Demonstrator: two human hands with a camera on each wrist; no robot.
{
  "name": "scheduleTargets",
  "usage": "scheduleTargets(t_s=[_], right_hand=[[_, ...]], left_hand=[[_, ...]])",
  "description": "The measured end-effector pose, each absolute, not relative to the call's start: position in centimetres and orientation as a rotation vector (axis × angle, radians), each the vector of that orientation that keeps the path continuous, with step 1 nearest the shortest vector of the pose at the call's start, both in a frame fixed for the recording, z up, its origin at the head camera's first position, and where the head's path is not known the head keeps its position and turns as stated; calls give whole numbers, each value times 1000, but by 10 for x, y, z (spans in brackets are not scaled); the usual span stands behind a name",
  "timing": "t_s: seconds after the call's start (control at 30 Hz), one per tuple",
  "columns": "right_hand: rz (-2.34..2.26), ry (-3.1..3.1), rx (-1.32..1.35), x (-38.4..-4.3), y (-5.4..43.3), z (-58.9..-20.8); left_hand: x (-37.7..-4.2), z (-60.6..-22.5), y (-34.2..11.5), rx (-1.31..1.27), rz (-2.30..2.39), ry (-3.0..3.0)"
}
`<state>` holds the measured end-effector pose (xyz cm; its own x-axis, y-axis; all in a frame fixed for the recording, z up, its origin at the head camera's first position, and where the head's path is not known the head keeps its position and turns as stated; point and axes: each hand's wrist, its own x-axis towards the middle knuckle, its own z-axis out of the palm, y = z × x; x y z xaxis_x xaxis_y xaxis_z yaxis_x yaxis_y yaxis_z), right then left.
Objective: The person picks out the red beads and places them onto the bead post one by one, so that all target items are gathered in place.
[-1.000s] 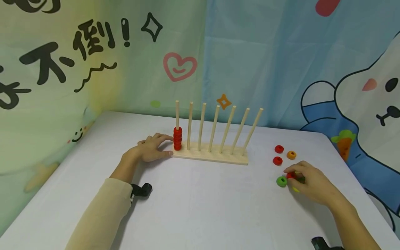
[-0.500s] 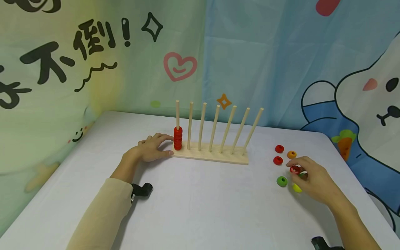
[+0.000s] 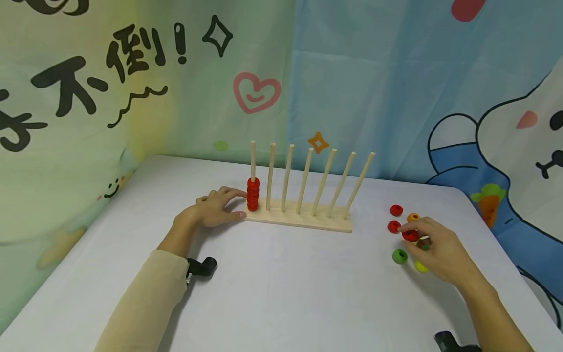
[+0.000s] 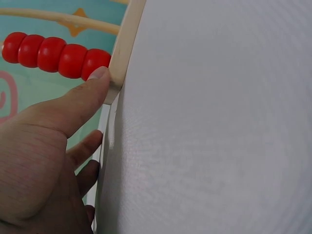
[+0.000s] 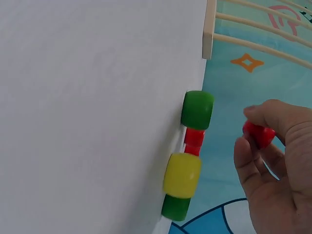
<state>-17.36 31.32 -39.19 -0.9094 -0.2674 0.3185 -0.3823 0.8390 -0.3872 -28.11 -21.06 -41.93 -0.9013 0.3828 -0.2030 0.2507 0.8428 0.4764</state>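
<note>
A wooden peg rack with a row of upright pegs stands on the table. Several red beads are stacked on its leftmost peg. My left hand holds the rack's left end, thumb at the front corner and index finger towards the back; in the left wrist view the thumb presses beside the lowest bead. Over at the right, my right hand pinches a red bead between thumb and fingers, above the loose beads. A green bead and a yellow bead lie just below that hand.
Two loose red beads, one farther back and one nearer, lie on the white table with an orange bead. More beads are partly hidden under the right hand. A printed cloth hangs behind.
My right hand has lifted a red bead from among the loose ones and moved slightly up and left with it. The left hand stays at the rack's end.
</note>
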Motion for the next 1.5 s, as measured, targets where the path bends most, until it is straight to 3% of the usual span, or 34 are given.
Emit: scheduleTargets(t_s=[0.8, 1.5], right_hand=[[731, -2693, 658, -184, 282, -385], [840, -2642, 633, -188, 263, -383]], left_hand=[[-281, -415, -208, 503, 645, 2727], [-278, -413, -210, 490, 622, 2728]])
